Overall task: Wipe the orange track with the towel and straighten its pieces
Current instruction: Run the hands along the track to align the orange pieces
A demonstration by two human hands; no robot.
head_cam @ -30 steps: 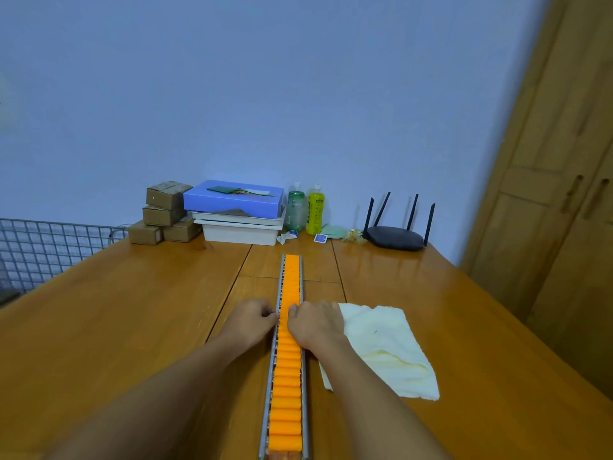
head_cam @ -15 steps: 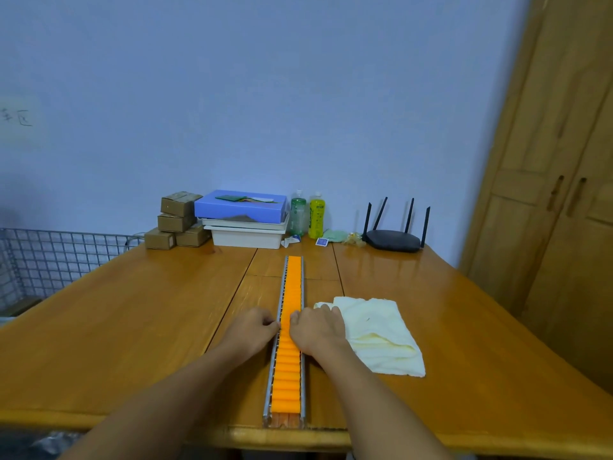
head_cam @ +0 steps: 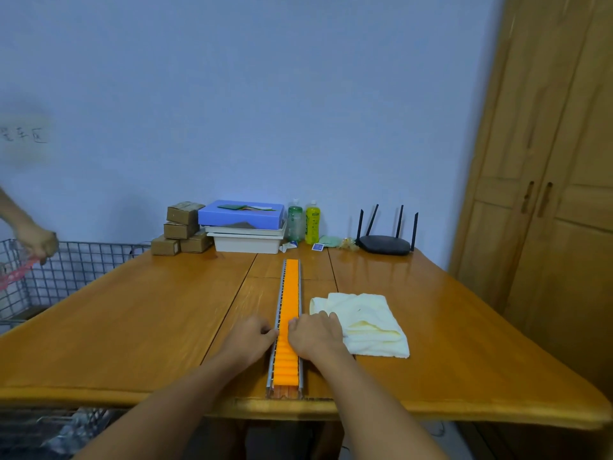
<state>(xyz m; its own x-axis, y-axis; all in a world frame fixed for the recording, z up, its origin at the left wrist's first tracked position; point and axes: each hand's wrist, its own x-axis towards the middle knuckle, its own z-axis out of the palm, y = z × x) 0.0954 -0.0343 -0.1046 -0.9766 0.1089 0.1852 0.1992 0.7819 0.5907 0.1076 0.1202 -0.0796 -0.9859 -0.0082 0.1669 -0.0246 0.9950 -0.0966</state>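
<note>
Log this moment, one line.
left hand: grips orange segmented track, left side | right hand: grips right side | pale yellow cloth towel: lying right of track

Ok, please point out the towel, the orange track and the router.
towel [head_cam: 368, 322]: head view, middle of the folded cloth.
orange track [head_cam: 291, 287]: head view, far half of its orange strip.
router [head_cam: 384, 244]: head view, black body.

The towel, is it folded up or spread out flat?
Folded, loosely. The towel shows doubled layers and thick rounded edges, lying rumpled on the table right of the orange track.
</note>
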